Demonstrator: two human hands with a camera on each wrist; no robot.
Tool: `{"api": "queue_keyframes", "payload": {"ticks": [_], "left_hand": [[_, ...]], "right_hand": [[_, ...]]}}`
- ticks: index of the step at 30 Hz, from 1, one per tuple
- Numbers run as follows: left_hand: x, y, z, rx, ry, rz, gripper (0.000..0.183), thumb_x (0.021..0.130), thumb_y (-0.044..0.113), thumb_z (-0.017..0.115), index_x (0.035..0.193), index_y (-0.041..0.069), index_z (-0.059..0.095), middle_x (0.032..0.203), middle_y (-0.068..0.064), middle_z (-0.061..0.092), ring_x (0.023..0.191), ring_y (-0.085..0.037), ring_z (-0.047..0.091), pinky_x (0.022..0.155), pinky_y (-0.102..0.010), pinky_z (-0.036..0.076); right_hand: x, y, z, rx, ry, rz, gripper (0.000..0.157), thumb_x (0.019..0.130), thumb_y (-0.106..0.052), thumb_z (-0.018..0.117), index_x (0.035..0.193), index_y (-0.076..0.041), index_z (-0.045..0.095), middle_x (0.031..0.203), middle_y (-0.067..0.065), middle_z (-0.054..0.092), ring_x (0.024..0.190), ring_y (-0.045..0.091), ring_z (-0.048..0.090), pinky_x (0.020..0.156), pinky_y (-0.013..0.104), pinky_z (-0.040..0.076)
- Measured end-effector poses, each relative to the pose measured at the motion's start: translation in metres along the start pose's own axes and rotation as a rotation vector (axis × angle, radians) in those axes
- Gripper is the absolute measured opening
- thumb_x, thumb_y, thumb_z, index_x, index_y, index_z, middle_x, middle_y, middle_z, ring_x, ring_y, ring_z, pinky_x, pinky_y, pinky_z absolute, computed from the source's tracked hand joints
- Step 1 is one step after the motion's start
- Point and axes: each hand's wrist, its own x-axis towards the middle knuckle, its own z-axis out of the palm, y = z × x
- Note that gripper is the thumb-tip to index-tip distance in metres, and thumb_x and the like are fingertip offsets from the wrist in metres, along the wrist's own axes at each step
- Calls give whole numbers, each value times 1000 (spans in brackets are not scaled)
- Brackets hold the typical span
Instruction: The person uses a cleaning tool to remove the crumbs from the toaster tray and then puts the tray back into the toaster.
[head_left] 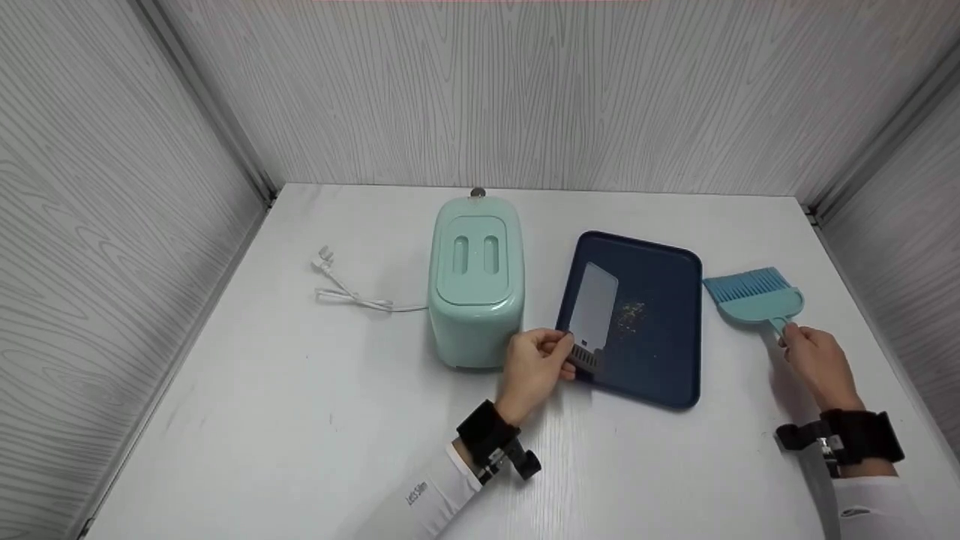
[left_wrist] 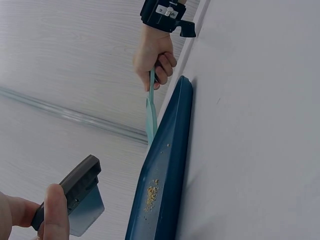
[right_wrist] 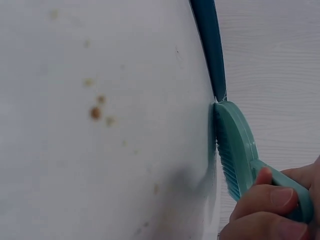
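In the head view, my left hand (head_left: 536,367) pinches the dark slotted end of a flat, pale crumb tray (head_left: 595,306), held over the left part of a navy-blue tray (head_left: 660,360). A small heap of crumbs (head_left: 631,316) lies on the blue tray. My right hand (head_left: 821,367) grips the handle of a turquoise brush (head_left: 761,304), its bristles close beside the blue tray's right edge. In the right wrist view, fingers (right_wrist: 270,200) curl round the brush's handle. The left wrist view shows the crumb tray's dark end (left_wrist: 70,190) between thumb and finger.
A mint-green toaster (head_left: 478,330) with a lid stands left of the blue tray, close to my left hand. Its white cord and plug (head_left: 324,261) lie on the white table (head_left: 247,420). Grey wood-patterned walls (head_left: 525,97) enclose the back and sides.
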Motion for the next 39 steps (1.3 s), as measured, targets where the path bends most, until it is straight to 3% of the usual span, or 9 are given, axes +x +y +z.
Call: {"api": "queue_keyframes", "payload": {"ticks": [4, 8, 13, 18, 28, 39], "left_hand": [[0, -1, 0, -1, -2, 9, 17, 98, 5, 69, 105, -10, 71, 82, -16, 70, 56, -10, 65, 56, -29, 65], [1, -2, -1, -1, -5, 9, 16, 98, 4, 68, 104, -10, 71, 81, -14, 70, 56, -9, 65, 57, -28, 65], [1, -2, 0, 4, -1, 5, 15, 98, 4, 68, 104, -10, 71, 79, -12, 69, 56, -9, 65, 57, -28, 65], [1, -2, 0, 4, 2, -3, 16, 98, 5, 69, 104, -10, 71, 79, -13, 70, 56, -9, 65, 57, -29, 65], [0, 1, 0, 8, 6, -27, 15, 98, 5, 68, 104, -8, 72, 78, -9, 69, 55, -10, 65, 57, -30, 66], [0, -1, 1, 16, 9, -14, 15, 98, 5, 69, 104, -9, 71, 80, -13, 70, 56, -10, 65, 57, -28, 65]], "right_hand": [[-1, 2, -1, -25, -9, 7, 72, 110, -48, 27, 121, 12, 63, 97, 18, 62, 80, 24, 50, 61, 31, 41], [-3, 4, -2, -73, 7, -7, 74, 109, -51, 30, 128, 14, 61, 122, 32, 61, 95, 31, 54, 68, 29, 45], [-4, 5, -3, -106, 30, -19, 81, 105, -58, 42, 132, 18, 53, 107, 29, 69, 86, 29, 65, 61, 28, 52], [-4, 6, -3, -142, 29, -16, 81, 102, -59, 51, 127, 19, 54, 92, 21, 71, 76, 25, 64, 56, 30, 52], [-6, 7, -3, -185, 16, -21, 72, 98, -52, 65, 119, 17, 60, 99, 27, 69, 80, 29, 62, 57, 29, 49], [-4, 8, -3, -194, 1, -15, 75, 96, -52, 66, 122, 17, 57, 111, 37, 65, 92, 41, 66, 59, 26, 49]]}}
